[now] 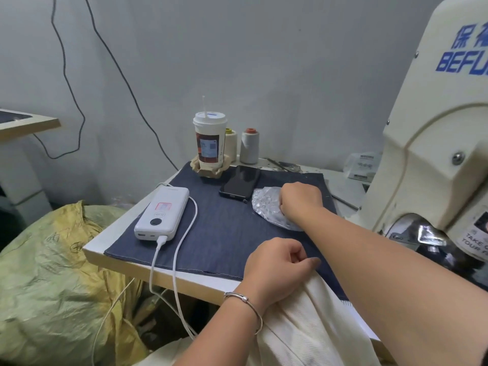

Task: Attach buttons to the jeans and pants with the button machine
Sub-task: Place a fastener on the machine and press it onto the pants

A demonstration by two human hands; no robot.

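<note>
Buttons: right hand (299,200) digs curled fingers into bag (266,204) near table's (169,277) far edge; left hand (277,268) pinches pants (311,326). We pick one, keeping cloth taut.

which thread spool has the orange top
The right thread spool, standing clear of the cup; the left spool, partly hidden behind the cup, has a yellow top.

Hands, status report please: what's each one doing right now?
Right hand reaching into the clear button bag. Left hand gripping cream pants at table edge. Phone beside bag, not blocking.
</note>
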